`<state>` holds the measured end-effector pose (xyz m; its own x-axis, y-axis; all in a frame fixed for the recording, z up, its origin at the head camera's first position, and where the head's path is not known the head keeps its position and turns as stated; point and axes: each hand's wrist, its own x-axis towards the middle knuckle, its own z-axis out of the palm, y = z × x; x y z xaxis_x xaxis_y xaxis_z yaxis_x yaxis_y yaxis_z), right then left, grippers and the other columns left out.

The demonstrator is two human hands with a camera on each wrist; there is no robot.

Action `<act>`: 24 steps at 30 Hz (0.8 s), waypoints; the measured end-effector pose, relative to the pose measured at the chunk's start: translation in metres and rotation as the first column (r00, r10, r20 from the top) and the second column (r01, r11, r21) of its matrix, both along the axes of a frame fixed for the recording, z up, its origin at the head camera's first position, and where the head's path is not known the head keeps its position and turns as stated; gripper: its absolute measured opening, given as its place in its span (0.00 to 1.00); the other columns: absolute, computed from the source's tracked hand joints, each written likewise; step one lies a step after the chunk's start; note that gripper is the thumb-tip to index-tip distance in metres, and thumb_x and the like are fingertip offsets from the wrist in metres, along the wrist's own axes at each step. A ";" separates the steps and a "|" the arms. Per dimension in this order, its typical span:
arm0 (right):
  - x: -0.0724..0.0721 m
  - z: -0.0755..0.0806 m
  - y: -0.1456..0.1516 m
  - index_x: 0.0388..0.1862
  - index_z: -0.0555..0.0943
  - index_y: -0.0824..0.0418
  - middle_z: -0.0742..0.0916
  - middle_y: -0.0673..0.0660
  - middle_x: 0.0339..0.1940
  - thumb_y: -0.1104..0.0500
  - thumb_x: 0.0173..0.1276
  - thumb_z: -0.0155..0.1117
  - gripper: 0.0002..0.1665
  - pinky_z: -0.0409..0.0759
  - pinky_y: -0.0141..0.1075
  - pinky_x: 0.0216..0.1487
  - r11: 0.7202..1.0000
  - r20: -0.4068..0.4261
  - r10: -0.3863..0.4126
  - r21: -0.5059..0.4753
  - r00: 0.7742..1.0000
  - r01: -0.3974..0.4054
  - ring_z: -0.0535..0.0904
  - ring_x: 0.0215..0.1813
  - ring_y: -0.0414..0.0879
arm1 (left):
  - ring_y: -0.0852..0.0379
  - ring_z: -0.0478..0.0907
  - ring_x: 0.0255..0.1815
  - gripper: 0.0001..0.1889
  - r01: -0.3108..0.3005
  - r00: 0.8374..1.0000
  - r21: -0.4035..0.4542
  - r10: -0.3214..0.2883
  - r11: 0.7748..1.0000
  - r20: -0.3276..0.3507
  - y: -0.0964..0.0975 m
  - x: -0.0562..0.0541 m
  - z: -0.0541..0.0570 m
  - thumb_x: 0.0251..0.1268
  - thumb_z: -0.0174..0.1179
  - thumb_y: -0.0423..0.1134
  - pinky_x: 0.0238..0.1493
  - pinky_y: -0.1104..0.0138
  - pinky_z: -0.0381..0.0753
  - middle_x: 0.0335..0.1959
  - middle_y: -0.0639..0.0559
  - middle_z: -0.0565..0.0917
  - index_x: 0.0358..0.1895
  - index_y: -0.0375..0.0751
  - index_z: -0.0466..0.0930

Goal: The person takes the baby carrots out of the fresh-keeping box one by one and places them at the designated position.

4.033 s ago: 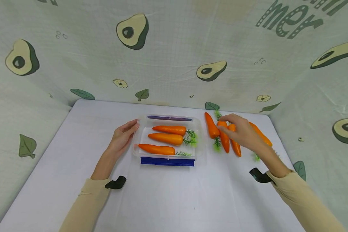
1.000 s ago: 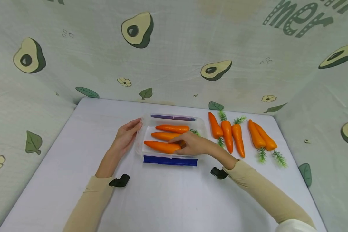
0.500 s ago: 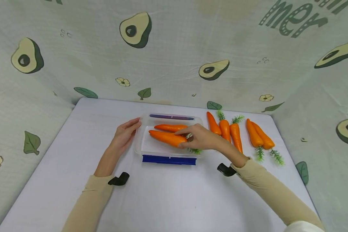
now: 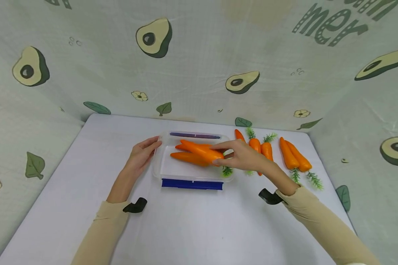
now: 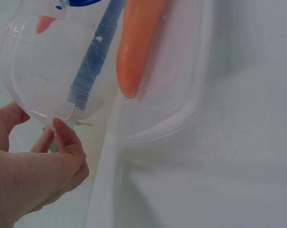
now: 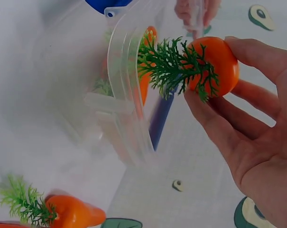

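Off to the right on the white table point(image 4: 185, 228), a pair of carrots point(image 4: 287, 154) lies side by side, with three more carrots point(image 4: 254, 144) nearer the clear box point(image 4: 156, 165), its blue latch point(image 4: 192, 184) facing the person. Two other carrots point(image 4: 187, 158) lie inside, right under the held carrot point(image 4: 200, 149)! The left hand point(image 4: 142, 154) pinches the box's left rim, and over the right half the right hand point(image 4: 242, 154) grips that carrot by its thick end, tip slanting away leftward. The hand covers part of the three; whether the held one touches those beneath, I can't tell.
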<state>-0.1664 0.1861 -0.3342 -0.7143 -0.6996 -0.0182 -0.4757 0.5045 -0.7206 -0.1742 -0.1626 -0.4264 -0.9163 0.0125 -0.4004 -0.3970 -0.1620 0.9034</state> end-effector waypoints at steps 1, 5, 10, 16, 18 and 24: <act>0.001 0.001 0.002 0.64 0.82 0.66 0.87 0.59 0.57 0.57 0.67 0.75 0.29 0.87 0.40 0.52 1.000 -0.002 -0.006 -0.004 1.000 0.006 0.83 0.56 0.51 | 0.61 0.64 0.71 0.31 0.000 1.000 -0.002 0.000 1.000 0.001 0.000 0.000 0.000 0.75 0.63 0.42 0.77 0.66 0.60 0.79 0.52 0.65 0.77 0.42 0.68; 0.004 0.006 0.012 0.65 0.82 0.62 0.89 0.54 0.53 0.55 0.68 0.75 0.28 0.87 0.40 0.52 0.998 -0.011 -0.056 -0.005 0.998 0.056 0.83 0.54 0.48 | 0.61 0.65 0.69 0.32 0.001 1.000 -0.013 -0.001 1.000 0.000 0.000 0.000 -0.001 0.74 0.64 0.43 0.77 0.66 0.61 0.78 0.51 0.66 0.77 0.41 0.67; 0.010 0.013 0.027 0.64 0.83 0.59 0.89 0.55 0.54 0.54 0.68 0.75 0.27 0.87 0.38 0.50 0.993 -0.019 -0.117 -0.013 0.993 0.116 0.86 0.52 0.46 | 0.60 0.67 0.68 0.32 0.003 1.000 -0.036 -0.003 0.999 -0.001 0.001 -0.001 -0.004 0.74 0.65 0.44 0.76 0.67 0.62 0.77 0.50 0.67 0.77 0.42 0.68; 0.016 0.020 0.043 0.65 0.83 0.60 0.88 0.58 0.53 0.56 0.69 0.74 0.26 0.87 0.35 0.47 0.980 -0.018 -0.196 -0.027 0.980 0.196 0.88 0.48 0.48 | 0.59 0.66 0.71 0.34 0.005 1.000 -0.050 -0.005 0.999 0.000 0.000 -0.001 -0.005 0.73 0.66 0.46 0.76 0.67 0.62 0.77 0.50 0.66 0.77 0.44 0.67; 0.017 0.020 0.048 0.64 0.83 0.61 0.89 0.58 0.53 0.57 0.69 0.74 0.26 0.87 0.34 0.47 0.975 -0.018 -0.221 -0.035 0.975 0.220 0.87 0.49 0.49 | 0.59 0.66 0.72 0.34 0.004 1.000 -0.054 -0.004 0.999 0.001 0.000 -0.002 -0.006 0.72 0.66 0.47 0.76 0.67 0.62 0.78 0.50 0.66 0.77 0.44 0.67; 0.025 0.016 0.066 0.65 0.83 0.61 0.88 0.61 0.54 0.60 0.69 0.74 0.26 0.87 0.33 0.45 0.954 -0.012 -0.290 -0.088 0.957 0.288 0.87 0.48 0.50 | 0.58 0.66 0.72 0.35 0.010 1.000 -0.071 -0.010 0.997 -0.007 -0.001 -0.003 -0.007 0.71 0.67 0.48 0.76 0.66 0.61 0.78 0.49 0.66 0.77 0.44 0.67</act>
<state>-0.1415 0.2522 -0.3185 -0.8856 -0.4615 0.0519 -0.3365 0.5608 -0.7565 -0.1768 -0.1631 -0.4332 -0.9192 -0.0064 -0.3938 -0.3915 -0.0932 0.9154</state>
